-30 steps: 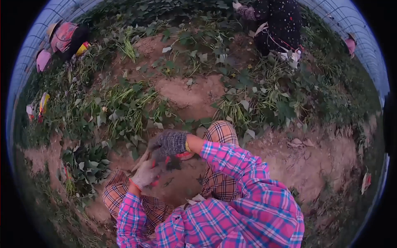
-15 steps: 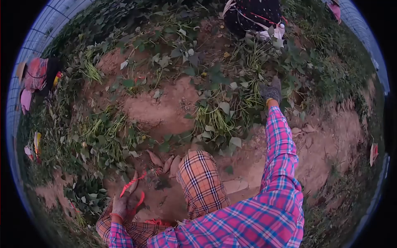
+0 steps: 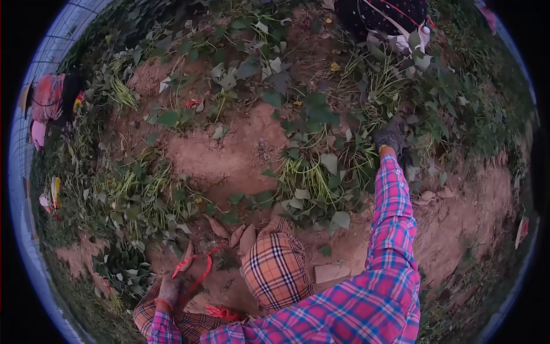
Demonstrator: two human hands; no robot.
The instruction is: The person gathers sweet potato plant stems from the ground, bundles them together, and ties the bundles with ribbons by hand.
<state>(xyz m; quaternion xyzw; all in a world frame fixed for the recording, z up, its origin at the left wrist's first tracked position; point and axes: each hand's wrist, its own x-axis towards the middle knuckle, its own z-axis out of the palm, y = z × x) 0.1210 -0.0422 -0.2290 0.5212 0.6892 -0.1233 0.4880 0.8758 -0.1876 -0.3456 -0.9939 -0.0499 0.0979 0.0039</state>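
Note:
My right hand (image 3: 391, 136), in a dark grey glove, is stretched far forward among the sweet potato vines (image 3: 381, 83). Leaves and shadow hide its fingertips, so its grip is unclear. My left hand (image 3: 168, 289), also gloved, rests low by my knee with its fingers closed on a red ribbon (image 3: 200, 278). The ribbon loops out over the soil. Close by lie several reddish-brown sweet potatoes (image 3: 217, 227), one of them (image 3: 189, 253) just beyond the left fingers. A bunch of cut-looking green stems (image 3: 306, 169) lies between my knee and my right hand.
A person in dark dotted clothing (image 3: 381, 17) is at the top, and another (image 3: 48, 100) at the far left. More vine heaps (image 3: 137, 192) lie left of bare soil (image 3: 229, 149). A flat pale slab (image 3: 332, 272) sits beside my plaid-covered knee (image 3: 276, 269).
My right hand has moved slightly right and down in the view, deeper against the vines. The view has shifted a little. My left hand stays by the knee with the ribbon.

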